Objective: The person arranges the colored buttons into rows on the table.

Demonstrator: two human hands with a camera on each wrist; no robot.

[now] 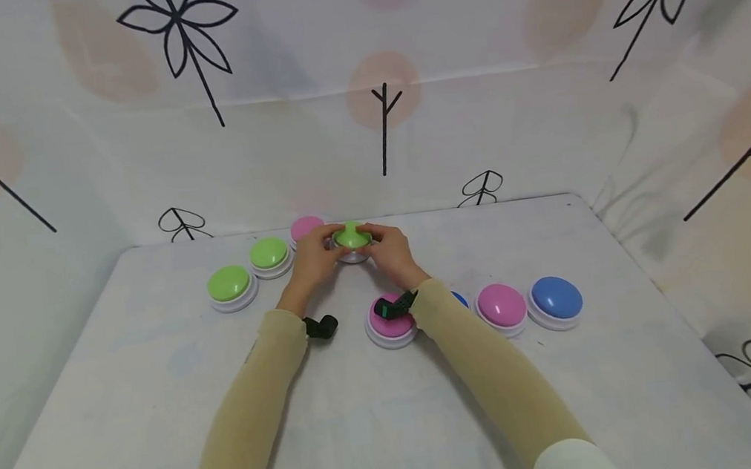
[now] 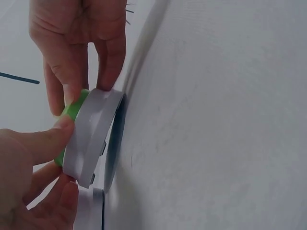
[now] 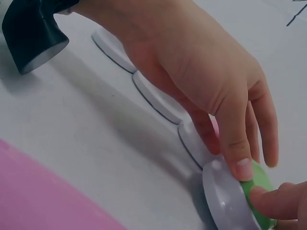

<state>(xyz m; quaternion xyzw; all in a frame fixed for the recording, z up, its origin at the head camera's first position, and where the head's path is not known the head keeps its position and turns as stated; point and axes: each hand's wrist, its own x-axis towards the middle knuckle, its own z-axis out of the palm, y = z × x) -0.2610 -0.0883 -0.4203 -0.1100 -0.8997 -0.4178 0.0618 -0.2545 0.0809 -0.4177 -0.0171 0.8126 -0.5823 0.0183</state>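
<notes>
Both hands hold a green push button with a white round base near the table's back edge. My left hand grips its left side, thumb on the green dome and fingers at the base. On the other side, my right hand pinches the same button. In the left wrist view, the white base looks tilted, with a gap under one edge. The right wrist view shows the left hand across the button, while only part of the right hand appears at the edge.
A pink button and two green buttons, one nearer and one farther, curve along the left. Under the right forearm sit a pink button and a partly hidden blue one. Another pink and blue button stand rightward.
</notes>
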